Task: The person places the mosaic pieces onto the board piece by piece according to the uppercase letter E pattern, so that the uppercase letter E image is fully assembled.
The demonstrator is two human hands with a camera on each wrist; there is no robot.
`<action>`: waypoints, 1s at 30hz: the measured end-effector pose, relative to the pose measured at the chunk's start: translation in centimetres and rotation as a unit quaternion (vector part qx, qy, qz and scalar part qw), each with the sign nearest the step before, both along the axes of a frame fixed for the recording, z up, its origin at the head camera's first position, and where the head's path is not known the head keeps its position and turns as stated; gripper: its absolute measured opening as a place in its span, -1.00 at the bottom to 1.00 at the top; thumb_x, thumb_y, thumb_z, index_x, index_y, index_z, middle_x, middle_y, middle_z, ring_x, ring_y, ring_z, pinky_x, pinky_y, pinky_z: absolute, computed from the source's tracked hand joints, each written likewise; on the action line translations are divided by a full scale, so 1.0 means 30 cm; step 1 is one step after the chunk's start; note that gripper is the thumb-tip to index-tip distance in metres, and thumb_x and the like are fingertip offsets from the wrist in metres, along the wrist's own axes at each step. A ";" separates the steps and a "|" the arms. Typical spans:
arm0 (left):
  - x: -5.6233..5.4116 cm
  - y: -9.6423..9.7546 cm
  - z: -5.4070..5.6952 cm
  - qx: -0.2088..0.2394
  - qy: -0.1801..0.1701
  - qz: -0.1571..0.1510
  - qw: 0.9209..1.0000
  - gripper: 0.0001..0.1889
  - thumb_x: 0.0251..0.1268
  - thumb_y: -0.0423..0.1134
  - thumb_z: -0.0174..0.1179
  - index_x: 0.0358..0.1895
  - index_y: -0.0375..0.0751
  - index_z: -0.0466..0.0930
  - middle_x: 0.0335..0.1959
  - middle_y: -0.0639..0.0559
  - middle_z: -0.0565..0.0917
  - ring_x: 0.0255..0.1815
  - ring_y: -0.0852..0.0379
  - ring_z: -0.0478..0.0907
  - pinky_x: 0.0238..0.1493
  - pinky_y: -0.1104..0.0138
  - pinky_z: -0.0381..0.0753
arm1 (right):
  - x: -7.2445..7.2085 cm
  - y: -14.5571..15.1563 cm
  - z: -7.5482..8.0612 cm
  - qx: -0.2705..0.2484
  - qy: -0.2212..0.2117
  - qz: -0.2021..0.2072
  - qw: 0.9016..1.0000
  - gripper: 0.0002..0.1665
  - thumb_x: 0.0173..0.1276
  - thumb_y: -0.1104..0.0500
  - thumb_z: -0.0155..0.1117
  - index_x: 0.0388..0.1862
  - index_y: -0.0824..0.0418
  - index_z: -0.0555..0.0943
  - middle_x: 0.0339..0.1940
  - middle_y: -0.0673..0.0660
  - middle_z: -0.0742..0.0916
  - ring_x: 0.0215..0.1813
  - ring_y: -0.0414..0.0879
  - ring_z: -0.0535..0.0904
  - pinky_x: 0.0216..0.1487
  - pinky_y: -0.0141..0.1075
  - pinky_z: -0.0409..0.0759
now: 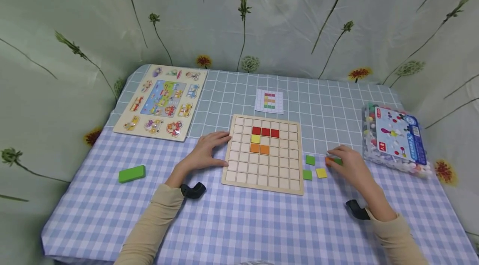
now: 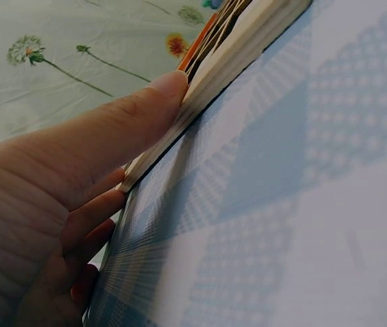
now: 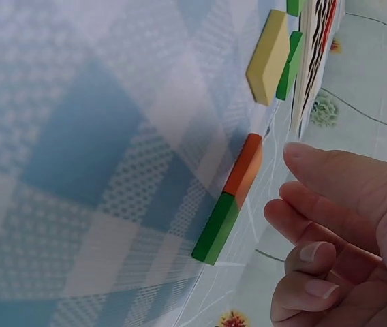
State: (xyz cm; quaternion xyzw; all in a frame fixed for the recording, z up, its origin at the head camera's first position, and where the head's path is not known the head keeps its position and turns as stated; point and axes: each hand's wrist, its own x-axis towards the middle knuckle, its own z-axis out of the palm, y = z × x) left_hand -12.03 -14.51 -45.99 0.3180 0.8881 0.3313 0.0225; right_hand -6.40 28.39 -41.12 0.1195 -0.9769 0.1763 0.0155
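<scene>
A wooden grid board [image 1: 262, 179] lies on the table with three red tiles [image 1: 265, 132] in a row, one yellow tile [image 1: 255, 139] and two orange tiles [image 1: 260, 148] below. My left hand [image 1: 206, 152] rests against the board's left edge, thumb and fingers spread apart; the left wrist view shows the thumb [image 2: 159, 95] at the rim. Right of the board, my right hand [image 1: 351, 167] is above a loose orange tile [image 3: 243, 167] and a green tile [image 3: 216, 229] lying end to end. Its fingers are loosely bent, with nothing between them.
Beside the board lie two more green tiles [image 1: 310, 160] and a yellow tile [image 1: 321, 173]. A pattern card [image 1: 278, 107] is behind the board. A vehicle puzzle [image 1: 149, 125] stands back left, a green block [image 1: 132, 174] front left, and a box of beads [image 1: 393, 140] at right.
</scene>
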 end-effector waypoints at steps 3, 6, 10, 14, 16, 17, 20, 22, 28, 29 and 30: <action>0.002 -0.001 0.000 0.006 0.007 0.001 1.000 -0.14 -0.10 0.19 0.37 0.33 -0.11 0.36 0.37 -0.13 0.37 0.38 -0.18 0.24 0.19 -0.12 0.16 | 0.001 0.005 -0.007 -0.001 0.012 0.007 1.000 -0.67 0.09 0.30 0.38 -0.16 0.45 0.66 -0.25 0.33 0.69 -0.23 0.19 0.61 -0.22 0.01 0.57; 0.002 0.000 0.004 0.000 -0.007 0.004 1.000 -0.14 -0.12 0.11 0.42 0.33 -0.13 0.36 0.38 -0.14 0.36 0.40 -0.18 0.23 0.21 -0.13 0.14 | 0.000 0.008 -0.009 -0.001 0.016 0.008 1.000 -0.68 0.08 0.30 0.38 -0.17 0.45 0.67 -0.25 0.34 0.69 -0.22 0.19 0.61 -0.21 0.02 0.57; -0.001 0.003 0.013 -0.017 -0.031 0.009 0.999 -0.14 -0.14 0.02 0.45 0.34 -0.15 0.34 0.40 -0.14 0.33 0.42 -0.18 0.20 0.25 -0.16 0.13 | -0.002 0.009 -0.011 0.000 0.010 0.011 1.000 -0.69 0.09 0.31 0.37 -0.17 0.45 0.67 -0.25 0.33 0.69 -0.22 0.19 0.61 -0.20 0.01 0.57; -0.002 0.005 0.019 -0.029 -0.035 0.012 0.999 -0.14 -0.13 0.01 0.45 0.34 -0.14 0.34 0.41 -0.12 0.32 0.44 -0.16 0.19 0.27 -0.14 0.13 | -0.002 0.011 -0.013 0.004 -0.002 0.012 1.000 -0.70 0.08 0.34 0.37 -0.18 0.44 0.67 -0.25 0.32 0.69 -0.20 0.18 0.61 -0.17 0.01 0.57; -0.002 0.006 0.021 -0.029 -0.036 0.012 0.999 -0.14 -0.13 0.01 0.45 0.34 -0.15 0.34 0.41 -0.12 0.32 0.44 -0.15 0.19 0.27 -0.13 0.14 | -0.001 0.012 -0.013 0.011 -0.009 0.012 1.000 -0.69 0.08 0.33 0.37 -0.17 0.45 0.66 -0.24 0.33 0.69 -0.19 0.19 0.61 -0.15 0.02 0.56; -0.003 0.006 0.022 -0.028 -0.036 0.012 0.999 -0.14 -0.13 0.00 0.46 0.34 -0.15 0.34 0.41 -0.13 0.32 0.44 -0.16 0.19 0.26 -0.13 0.14 | 0.000 0.013 -0.014 0.014 -0.012 0.011 1.000 -0.69 0.08 0.33 0.37 -0.16 0.44 0.66 -0.23 0.33 0.69 -0.18 0.19 0.61 -0.15 0.02 0.56; -0.005 0.007 0.021 -0.024 -0.036 0.010 0.999 -0.14 -0.14 0.00 0.46 0.34 -0.15 0.34 0.40 -0.13 0.32 0.44 -0.16 0.18 0.25 -0.14 0.14 | 0.002 0.014 -0.014 0.021 -0.020 0.011 1.000 -0.67 0.08 0.33 0.38 -0.14 0.45 0.65 -0.22 0.33 0.69 -0.16 0.20 0.60 -0.13 0.03 0.55; -0.006 0.007 0.019 -0.023 -0.036 0.009 0.999 -0.14 -0.14 0.00 0.46 0.34 -0.15 0.34 0.40 -0.13 0.32 0.44 -0.16 0.18 0.25 -0.14 0.14 | 0.002 0.014 -0.016 0.022 -0.023 0.011 0.999 -0.66 0.07 0.33 0.38 -0.14 0.45 0.65 -0.22 0.33 0.69 -0.17 0.19 0.60 -0.13 0.03 0.55; -0.004 0.009 0.020 -0.025 -0.038 0.009 0.999 -0.14 -0.14 0.00 0.46 0.33 -0.15 0.35 0.41 -0.13 0.32 0.44 -0.16 0.19 0.25 -0.13 0.14 | 0.001 0.012 -0.014 0.027 -0.025 0.018 0.999 -0.71 0.06 0.32 0.39 -0.21 0.44 0.68 -0.30 0.29 0.70 -0.24 0.13 0.61 -0.19 -0.02 0.57; -0.003 0.010 0.020 -0.024 -0.038 0.009 0.999 -0.14 -0.14 0.00 0.46 0.33 -0.15 0.35 0.40 -0.13 0.32 0.44 -0.16 0.19 0.24 -0.13 0.15 | 0.000 0.011 -0.013 0.030 -0.027 0.018 0.999 -0.72 0.06 0.32 0.39 -0.22 0.44 0.68 -0.31 0.28 0.70 -0.26 0.12 0.61 -0.20 -0.03 0.57; -0.002 0.011 0.021 -0.022 -0.039 0.009 0.999 -0.14 -0.15 0.00 0.46 0.33 -0.15 0.36 0.40 -0.14 0.32 0.44 -0.16 0.19 0.24 -0.13 0.15 | 0.001 0.008 -0.010 0.033 -0.032 0.017 0.999 -0.72 0.06 0.31 0.39 -0.23 0.44 0.68 -0.31 0.28 0.70 -0.26 0.11 0.60 -0.21 -0.04 0.57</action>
